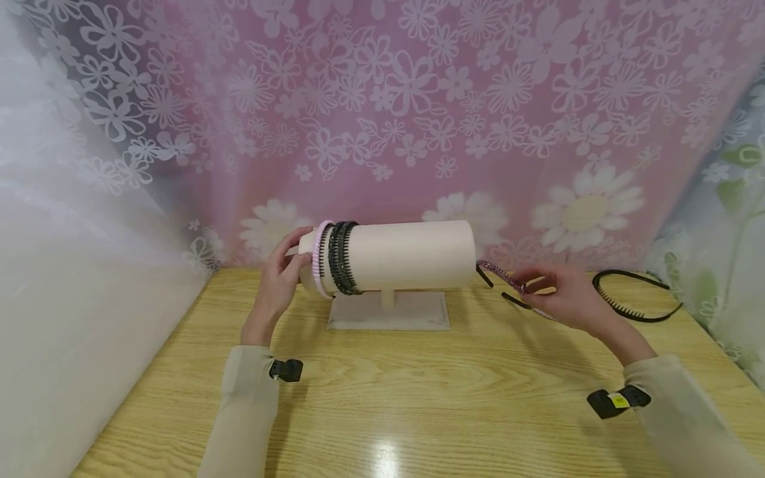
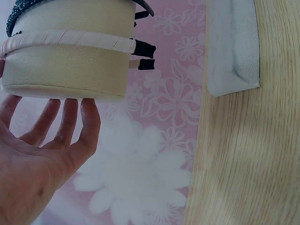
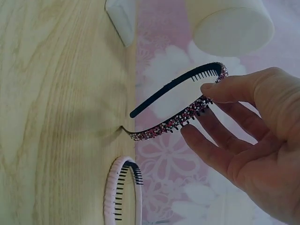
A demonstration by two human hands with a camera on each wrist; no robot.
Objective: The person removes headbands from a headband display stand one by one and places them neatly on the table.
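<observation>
A cream cylindrical headband holder [image 1: 412, 255] lies level on a post above a pale rectangular base [image 1: 418, 312]. Round its left part sit a pink ribbon-wrapped headband [image 1: 319, 262] and dark glittery toothed headbands [image 1: 340, 259]. My left hand [image 1: 279, 272] holds the holder's left end. In the left wrist view the fingertips [image 2: 87, 105] touch that end, and the thumb is mostly out of view. Beyond the holder's right end, my right hand [image 1: 558, 295] pinches a pink-and-black glittery toothed headband [image 3: 173, 121] between thumb and fingers, its open ends pointing away from the palm.
On the wooden table [image 1: 382, 392], a black toothed headband [image 1: 636, 315] lies at the right. Another pink headband [image 3: 110, 197] shows below the held one in the right wrist view. A floral pink curtain [image 1: 406, 133] stands behind the table.
</observation>
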